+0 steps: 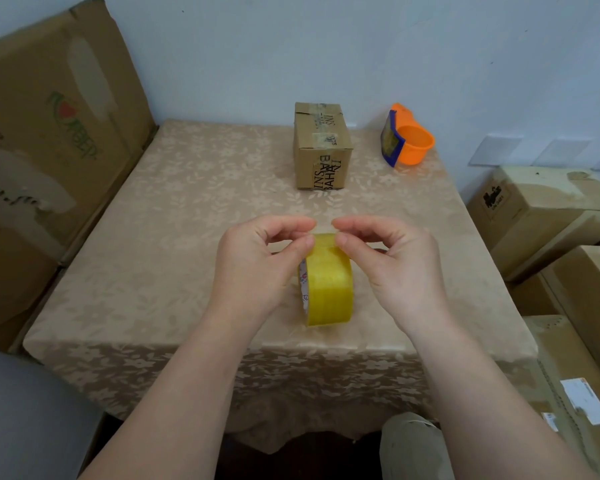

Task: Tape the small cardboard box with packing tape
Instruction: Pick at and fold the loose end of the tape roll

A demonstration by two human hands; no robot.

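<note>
A yellowish roll of packing tape (329, 285) stands on edge on the table near the front. My left hand (257, 268) and my right hand (392, 261) flank it, and each pinches the pulled-up free end of the tape at the top of the roll between thumb and forefinger. The small cardboard box (321, 147) sits farther back at the table's centre, apart from both hands. It has black lettering on its side and old strips of tape across its top.
An orange tape dispenser (407, 140) lies to the right of the box near the wall. The table (174, 216) wears a beige floral cloth. Large cardboard boxes (49, 140) lean at the left, and more cartons (548, 216) are stacked at the right.
</note>
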